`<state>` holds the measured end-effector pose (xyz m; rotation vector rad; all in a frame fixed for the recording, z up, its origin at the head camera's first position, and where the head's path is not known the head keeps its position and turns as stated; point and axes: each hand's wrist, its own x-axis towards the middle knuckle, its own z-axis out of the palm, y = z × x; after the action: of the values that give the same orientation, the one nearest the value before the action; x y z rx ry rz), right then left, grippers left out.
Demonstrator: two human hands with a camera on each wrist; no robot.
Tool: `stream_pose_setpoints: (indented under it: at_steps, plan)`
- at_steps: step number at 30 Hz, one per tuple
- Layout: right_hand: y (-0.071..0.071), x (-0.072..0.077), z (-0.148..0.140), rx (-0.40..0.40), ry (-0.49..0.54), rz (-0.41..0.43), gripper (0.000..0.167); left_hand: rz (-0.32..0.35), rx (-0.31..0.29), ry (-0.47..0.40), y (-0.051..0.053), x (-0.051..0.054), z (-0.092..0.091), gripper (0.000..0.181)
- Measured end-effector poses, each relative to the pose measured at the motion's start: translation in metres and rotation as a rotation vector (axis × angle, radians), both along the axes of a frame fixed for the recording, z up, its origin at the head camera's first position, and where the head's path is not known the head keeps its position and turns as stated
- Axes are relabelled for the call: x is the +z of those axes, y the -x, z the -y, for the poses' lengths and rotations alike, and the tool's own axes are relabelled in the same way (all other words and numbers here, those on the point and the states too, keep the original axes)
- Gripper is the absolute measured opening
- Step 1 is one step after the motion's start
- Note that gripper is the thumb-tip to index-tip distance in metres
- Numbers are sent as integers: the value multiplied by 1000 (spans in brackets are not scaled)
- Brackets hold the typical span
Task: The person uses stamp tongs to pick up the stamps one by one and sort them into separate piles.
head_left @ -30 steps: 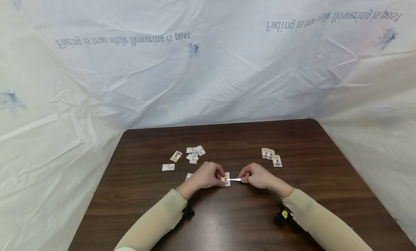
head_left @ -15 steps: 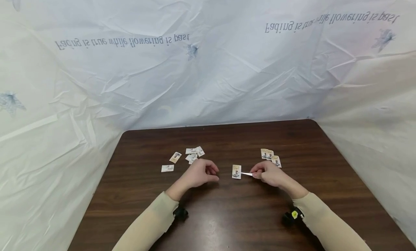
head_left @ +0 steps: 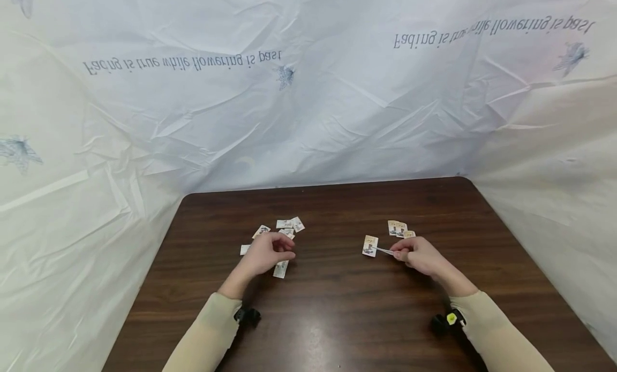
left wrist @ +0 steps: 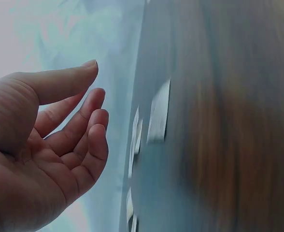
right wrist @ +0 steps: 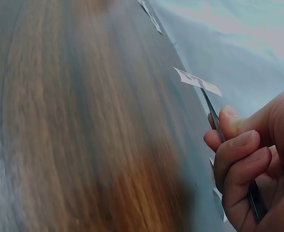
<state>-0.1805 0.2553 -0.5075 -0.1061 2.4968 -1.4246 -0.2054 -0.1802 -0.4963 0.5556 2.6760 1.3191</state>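
Note:
Tweezers [head_left: 384,250] are pinched between the thumb and fingers of my right hand [head_left: 421,257]. Their tips clasp the right edge of a small printed paper card [head_left: 370,244]; in the right wrist view this card [right wrist: 192,79] is held up off the tabletop. My left hand [head_left: 262,254] holds nothing; its fingers are loosely bent, with a gap to the thumb, as the left wrist view of that hand [left wrist: 55,145] shows. It hovers over the left group of cards and partly hides some. One card [head_left: 280,270] shows just below its thumb.
Several similar cards [head_left: 285,223] lie scattered at the left, some overlapping. A smaller overlapping group of cards [head_left: 396,228] lies at the right, partly behind my right hand. The dark wooden table [head_left: 328,313] meets a hanging white sheet [head_left: 308,120] at its back and sides.
My left hand has let go of the card and moved left to the scattered cards. My right hand has carried the card in the tweezers to the right and farther from me.

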Motion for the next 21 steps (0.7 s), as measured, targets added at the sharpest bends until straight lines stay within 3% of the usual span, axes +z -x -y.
stream_pose_setpoints:
  at_steps: [10, 15, 21]
  plan:
    - [-4, -3, -19, -34, -6, -14, 23, -16, 222, 28, 13, -1, 55, 17]
    - [-6, -3, -25, -66, -5, -5, 24, -12, 277, 30, 19, -1, 72, 16]
    - [-6, -1, -31, -100, -37, -9, 29, -6, 297, 30, 25, -4, 79, 19]
